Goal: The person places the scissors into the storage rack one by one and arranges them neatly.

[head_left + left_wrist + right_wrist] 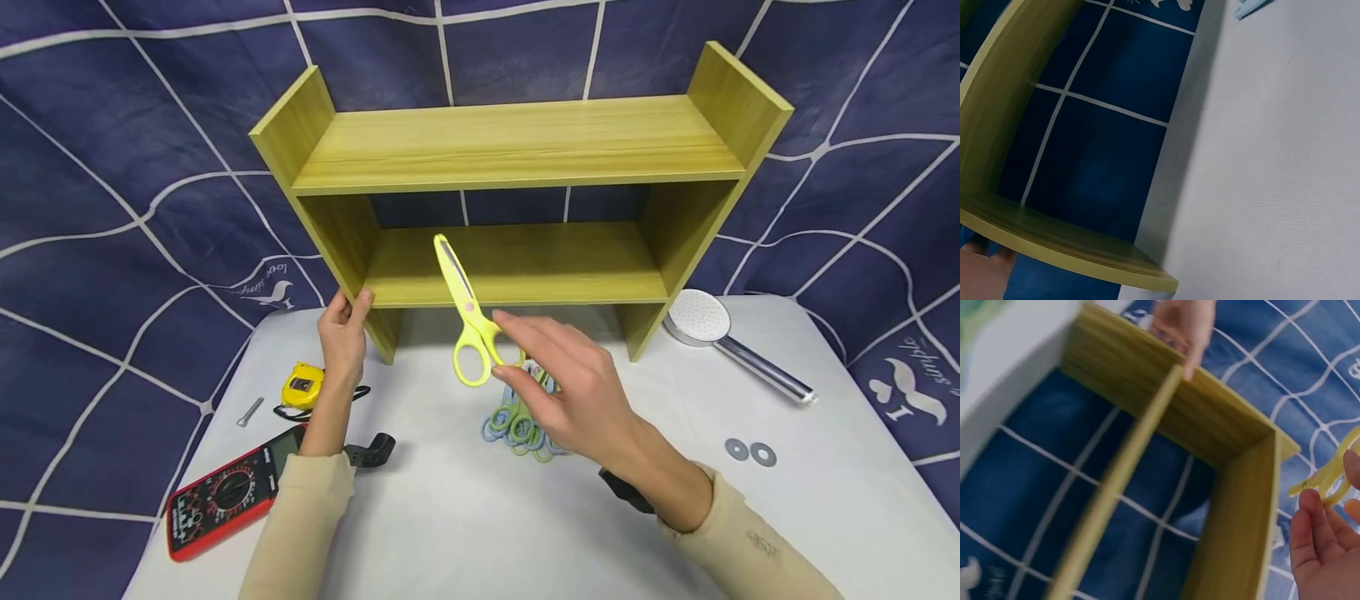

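Observation:
My right hand point(581, 392) pinches one finger loop of a pair of yellow scissors point(469, 310) between thumb and fingers. The scissors are raised in front of the lower board of a wooden shelf point(517, 290), blades closed and pointing up. In the right wrist view, the scissors point(1329, 475) appear at the right edge beside the fingertips. My left hand point(342, 342) grips the shelf's left side panel, thumb at the front edge near the lower board. In the left wrist view, part of the left hand point(985, 272) shows behind the panel.
Several green and blue scissors point(521, 421) lie heaped below the right hand. At left are a yellow tape measure point(302, 385), a bolt point(250, 412) and a red multimeter point(225, 493). A shower head point(699, 317) and two washers point(762, 454) lie at right.

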Action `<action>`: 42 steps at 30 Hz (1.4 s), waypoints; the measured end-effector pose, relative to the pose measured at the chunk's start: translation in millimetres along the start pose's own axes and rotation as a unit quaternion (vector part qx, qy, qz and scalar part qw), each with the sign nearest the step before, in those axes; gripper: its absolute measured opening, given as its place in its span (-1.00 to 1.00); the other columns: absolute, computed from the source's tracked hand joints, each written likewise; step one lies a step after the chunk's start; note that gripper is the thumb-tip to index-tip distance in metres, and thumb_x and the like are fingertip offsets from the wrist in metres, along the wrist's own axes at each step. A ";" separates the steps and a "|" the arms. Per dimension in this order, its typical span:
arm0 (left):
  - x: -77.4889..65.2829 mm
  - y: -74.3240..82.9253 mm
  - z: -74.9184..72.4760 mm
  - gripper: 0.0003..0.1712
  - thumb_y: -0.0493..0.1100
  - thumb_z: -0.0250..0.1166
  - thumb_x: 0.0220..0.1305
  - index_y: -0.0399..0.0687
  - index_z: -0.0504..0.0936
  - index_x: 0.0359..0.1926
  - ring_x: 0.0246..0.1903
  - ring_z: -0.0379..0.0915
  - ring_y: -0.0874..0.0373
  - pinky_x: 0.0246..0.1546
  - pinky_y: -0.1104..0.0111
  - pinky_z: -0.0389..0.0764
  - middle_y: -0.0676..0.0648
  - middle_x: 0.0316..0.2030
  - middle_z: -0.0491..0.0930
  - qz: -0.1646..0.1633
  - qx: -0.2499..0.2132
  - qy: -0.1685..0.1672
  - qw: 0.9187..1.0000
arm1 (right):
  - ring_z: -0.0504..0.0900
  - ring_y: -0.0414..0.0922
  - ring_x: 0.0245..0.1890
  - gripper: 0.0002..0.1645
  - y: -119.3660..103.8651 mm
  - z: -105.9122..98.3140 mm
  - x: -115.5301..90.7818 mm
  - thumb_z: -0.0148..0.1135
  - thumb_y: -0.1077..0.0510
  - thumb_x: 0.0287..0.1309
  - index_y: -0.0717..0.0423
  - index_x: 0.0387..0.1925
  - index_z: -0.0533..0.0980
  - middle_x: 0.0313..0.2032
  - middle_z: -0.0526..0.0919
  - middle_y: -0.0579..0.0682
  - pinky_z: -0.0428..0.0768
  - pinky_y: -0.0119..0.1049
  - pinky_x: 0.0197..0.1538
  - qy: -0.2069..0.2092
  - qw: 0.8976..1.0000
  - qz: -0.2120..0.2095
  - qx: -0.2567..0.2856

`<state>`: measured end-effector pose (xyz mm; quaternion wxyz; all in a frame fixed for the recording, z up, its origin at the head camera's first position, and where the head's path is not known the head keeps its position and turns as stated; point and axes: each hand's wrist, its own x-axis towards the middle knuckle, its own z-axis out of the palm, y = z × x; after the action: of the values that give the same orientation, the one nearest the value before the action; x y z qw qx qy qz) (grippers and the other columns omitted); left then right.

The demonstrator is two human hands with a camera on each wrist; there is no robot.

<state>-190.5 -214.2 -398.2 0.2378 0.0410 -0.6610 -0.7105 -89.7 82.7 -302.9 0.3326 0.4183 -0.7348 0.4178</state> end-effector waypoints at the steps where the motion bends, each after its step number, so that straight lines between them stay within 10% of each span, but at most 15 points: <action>1: 0.4 -0.6 0.1 -0.52 -0.21 0.22 0.41 -0.25 0.48 0.30 0.03 0.50 0.20 0.21 0.31 0.43 -0.28 0.19 0.52 0.001 -0.006 -0.001 1.000 | 0.66 -0.05 -0.23 -0.47 -0.8 1.6 8.7 0.21 0.00 0.36 0.33 0.14 0.53 -0.12 0.70 0.14 0.63 -0.20 -0.24 0.012 1.000 -0.007 0.002; 11: 1.4 -3.3 -1.5 -0.55 -0.16 0.20 0.44 -0.29 0.53 0.24 -0.01 0.52 0.20 0.14 0.34 0.49 -0.23 0.13 0.58 0.032 0.030 -0.003 0.999 | 0.52 -0.15 -0.52 -0.39 -1.6 20.6 73.1 0.47 0.24 0.07 0.37 0.16 0.51 -0.29 0.70 0.11 0.52 -0.34 -0.42 0.092 0.996 -0.010 -0.020; 16: -0.2 -6.7 -1.8 -0.59 -0.20 0.21 0.42 -0.33 0.56 0.20 -0.06 0.54 0.23 0.10 0.40 0.50 -0.03 0.00 0.67 0.032 0.013 0.005 0.999 | 0.65 -0.12 -0.39 -0.36 7.7 30.4 103.2 0.47 0.07 0.10 0.32 0.15 0.54 -0.29 0.74 0.06 0.48 -0.21 -0.05 0.099 0.992 0.002 -0.078; 24: -1.2 -4.8 0.6 -0.61 -0.32 0.17 0.42 -0.47 0.51 0.19 -0.14 0.54 0.27 0.04 0.46 0.52 0.15 -0.19 0.68 0.038 -0.033 0.007 0.999 | 0.57 0.01 -0.06 -0.29 19.9 50.9 147.8 0.40 -0.12 0.15 0.18 0.23 0.51 -0.28 0.73 -0.02 0.15 -0.25 0.38 0.029 0.985 0.038 -0.166; 36: -14.4 15.1 5.9 -0.63 -0.33 0.18 0.40 -0.52 0.54 0.12 -0.21 0.52 0.29 -0.04 0.48 0.51 0.14 -0.27 0.69 0.058 -0.039 0.021 0.997 | 0.57 -0.12 -0.33 -0.19 22.4 74.6 198.0 0.12 -0.34 0.28 -0.09 0.43 0.28 -0.54 0.53 -0.13 0.51 -0.27 -0.12 -0.150 0.929 0.164 -0.295; 42: -14.1 13.2 7.4 -0.62 -0.31 0.18 0.40 -0.49 0.54 0.15 -0.21 0.50 0.27 -0.04 0.47 0.51 0.17 -0.28 0.68 0.049 -0.033 0.020 0.998 | 0.53 -0.12 -0.43 -0.22 23.2 69.3 192.2 0.14 -0.31 0.29 -0.04 0.40 0.33 -0.49 0.59 -0.10 0.53 -0.27 -0.21 -0.106 0.947 0.153 -0.261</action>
<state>-177.1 -202.0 -388.3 0.2870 0.0150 -0.6334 -0.7185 -202.5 -36.8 -179.4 0.2827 0.2414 -0.9041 0.2109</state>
